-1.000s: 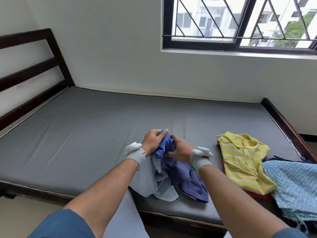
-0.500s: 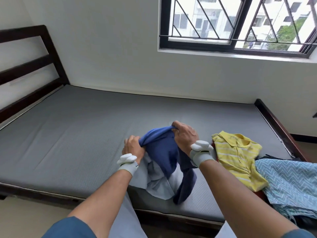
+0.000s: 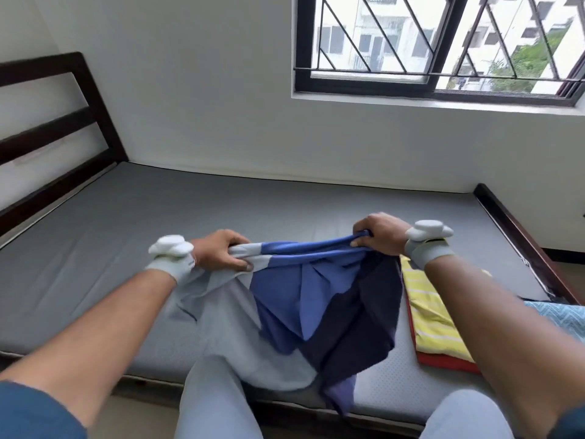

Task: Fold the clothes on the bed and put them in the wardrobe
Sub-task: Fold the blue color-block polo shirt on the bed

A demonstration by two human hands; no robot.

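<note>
White walls and a barred window (image 3: 443, 45) back a grey mattress (image 3: 158, 236) in a dark wooden bed frame (image 3: 519, 229). Both hands hold a garment (image 3: 304, 299) up over the near edge of the mattress, stretched between them, so its long axis runs left to right along the top edge. The left hand (image 3: 218, 250) grips the pale grey corner with fingers curled round bunched cloth; the right hand (image 3: 378, 231) pinches the blue edge, fingers curled over it. The garment hangs in grey, blue and navy panels, its lower tip dropping past the bed's edge between the person's knees. What kind of garment it is cannot be told from the folds. Each wrist wears a grey band with a white device. A yellow striped shirt (image 3: 433, 315), partly hidden by the right forearm, lies on something red (image 3: 443, 359). A light blue patterned cloth (image 3: 560, 315) is cut off at the right. No writing or label can be read anywhere.
</note>
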